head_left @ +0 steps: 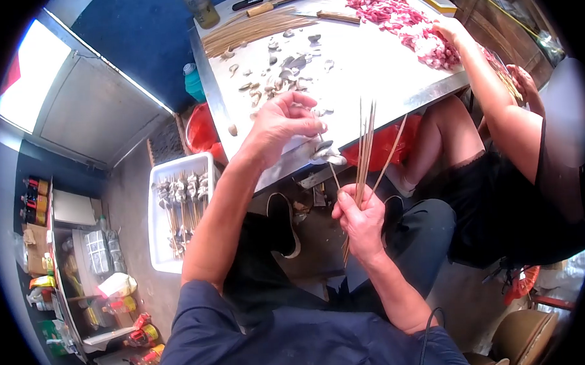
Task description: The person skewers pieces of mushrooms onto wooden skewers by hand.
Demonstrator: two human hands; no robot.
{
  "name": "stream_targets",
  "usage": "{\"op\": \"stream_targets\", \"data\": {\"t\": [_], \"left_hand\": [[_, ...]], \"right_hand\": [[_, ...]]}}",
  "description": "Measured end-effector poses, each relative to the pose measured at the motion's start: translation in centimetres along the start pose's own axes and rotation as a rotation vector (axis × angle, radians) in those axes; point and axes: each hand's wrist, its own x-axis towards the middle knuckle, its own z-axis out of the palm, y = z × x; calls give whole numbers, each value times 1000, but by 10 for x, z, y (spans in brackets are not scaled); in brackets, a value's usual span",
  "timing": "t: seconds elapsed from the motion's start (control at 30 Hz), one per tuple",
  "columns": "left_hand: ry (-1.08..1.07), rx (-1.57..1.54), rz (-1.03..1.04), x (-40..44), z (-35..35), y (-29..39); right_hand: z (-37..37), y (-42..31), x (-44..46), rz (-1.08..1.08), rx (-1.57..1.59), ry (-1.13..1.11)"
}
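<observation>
My right hand [361, 222] is closed round a bundle of thin wooden skewers [367, 143], which fan upward. One skewer leans left out of that hand and carries several grey-and-white soft slices [328, 153], perhaps mushroom. Near its top end my left hand [287, 124] has thumb and forefinger pinched together; what lies between them is too small to make out. Loose grey-and-white pieces [288, 75] are scattered on the white tabletop [359, 68] just beyond my left hand.
More skewers [250, 31] and wooden-handled knives [337, 16] lie at the back. A co-worker's hand [452, 31] touches a heap of raw red meat [396, 15] at right. A white tray [157, 244] of loaded skewers stands low left, with a red bag [201, 129] behind it.
</observation>
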Motion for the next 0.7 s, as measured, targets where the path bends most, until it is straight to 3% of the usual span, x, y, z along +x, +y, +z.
{"op": "stream_targets", "data": {"t": [0.27,0.47,0.53,0.7], "left_hand": [[-118,27,-13,7,17,-1],[337,673,276,90,-3,14],[383,913,344,117,-12,15],[492,1164,387,170,-43,23]], "right_hand": [[-8,-3,3,-47,22,58],[-10,-10,4,17,85,64],[-11,-11,4,40,61,64],[-14,-16,2,72,80,64]]}}
